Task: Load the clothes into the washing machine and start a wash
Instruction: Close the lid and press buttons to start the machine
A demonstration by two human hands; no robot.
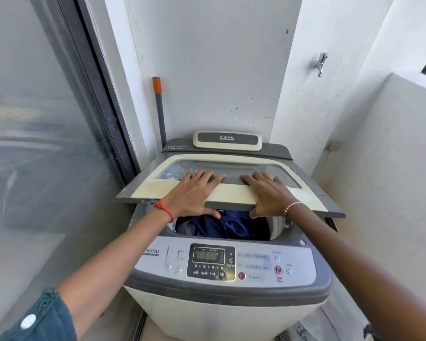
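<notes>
Our teal sleeve sits closest, low at the left. Beyond it, our left hand and right hand clamp the lid, fingers flat on top, thumbs beneath its front edge. It runs left to right, tilted partly open above the washing machine. Dark blue clothes fill the drum beneath. Its control panel faces us.

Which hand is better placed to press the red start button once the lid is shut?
The right hand, probably. It grips the cream and grey washer lid on the side above the red round start button; the left hand would have to cross over.
</notes>
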